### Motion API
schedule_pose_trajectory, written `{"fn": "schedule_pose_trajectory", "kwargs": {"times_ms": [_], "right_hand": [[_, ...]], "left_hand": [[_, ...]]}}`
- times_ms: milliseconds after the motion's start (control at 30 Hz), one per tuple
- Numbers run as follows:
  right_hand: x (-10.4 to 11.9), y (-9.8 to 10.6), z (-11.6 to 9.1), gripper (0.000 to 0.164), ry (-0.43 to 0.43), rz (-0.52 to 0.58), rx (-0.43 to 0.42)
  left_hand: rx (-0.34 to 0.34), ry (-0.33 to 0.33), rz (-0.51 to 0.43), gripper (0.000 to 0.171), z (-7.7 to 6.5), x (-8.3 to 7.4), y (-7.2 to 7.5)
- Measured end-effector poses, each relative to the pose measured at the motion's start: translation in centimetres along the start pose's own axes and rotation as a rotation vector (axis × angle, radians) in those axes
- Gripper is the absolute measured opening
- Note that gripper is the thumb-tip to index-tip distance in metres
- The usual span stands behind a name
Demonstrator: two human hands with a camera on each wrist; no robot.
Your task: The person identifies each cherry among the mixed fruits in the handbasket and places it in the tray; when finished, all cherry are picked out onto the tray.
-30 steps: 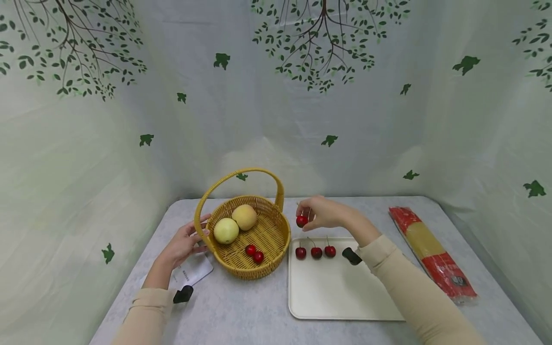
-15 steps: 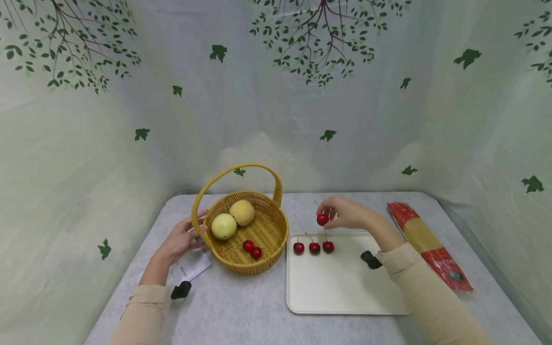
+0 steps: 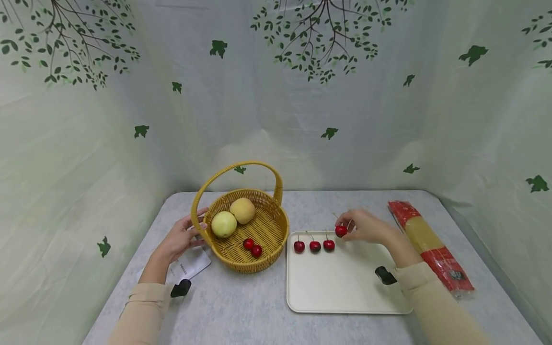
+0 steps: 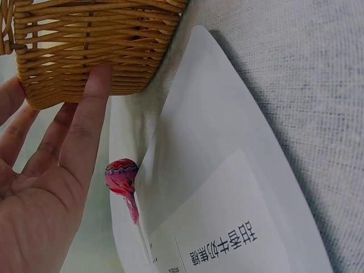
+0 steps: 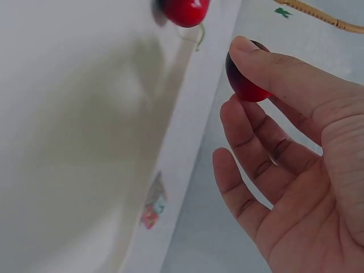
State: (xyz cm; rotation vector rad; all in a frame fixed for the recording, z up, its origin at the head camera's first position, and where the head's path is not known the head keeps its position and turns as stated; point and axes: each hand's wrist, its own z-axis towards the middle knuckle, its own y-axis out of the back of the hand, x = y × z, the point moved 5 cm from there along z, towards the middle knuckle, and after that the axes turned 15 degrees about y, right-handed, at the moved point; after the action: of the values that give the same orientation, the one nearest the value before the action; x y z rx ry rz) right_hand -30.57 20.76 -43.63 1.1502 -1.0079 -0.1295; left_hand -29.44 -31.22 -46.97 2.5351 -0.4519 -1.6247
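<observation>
I saw the right hand (image 3: 362, 225) pinching a glossy dark-red round cherry (image 3: 340, 231) by the far edge of a cream rectangular tray (image 3: 336, 285), on which three stemmed red cherries (image 3: 315, 247) lay in a row. Left of that tray, the left hand (image 3: 178, 240), its fingers apart and uncurled, touched a round golden wicker basket (image 3: 270, 232) holding two pale-yellow fruits (image 3: 224, 224) and two red cherries (image 3: 256, 251).

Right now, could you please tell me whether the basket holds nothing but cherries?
No, the basket also holds two pale yellowish round fruits, which lie behind its two red cherries.
</observation>
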Motion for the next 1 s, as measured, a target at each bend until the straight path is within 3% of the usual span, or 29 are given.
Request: {"fn": "schedule_pose_trajectory", "kwargs": {"times_ms": [433,1000], "right_hand": [[-2.0,-2.5,-1.2,0.035,-0.086,0.047,-0.023],[-3.3,-3.2,-1.8,0.029,-0.079,0.052,-0.022]], "left_hand": [[-0.008,0.011,0.001,0.066,0.1,0.0,0.0],[-0.01,0.013,0.005,0.067,0.0,-0.1,-0.1]]}}
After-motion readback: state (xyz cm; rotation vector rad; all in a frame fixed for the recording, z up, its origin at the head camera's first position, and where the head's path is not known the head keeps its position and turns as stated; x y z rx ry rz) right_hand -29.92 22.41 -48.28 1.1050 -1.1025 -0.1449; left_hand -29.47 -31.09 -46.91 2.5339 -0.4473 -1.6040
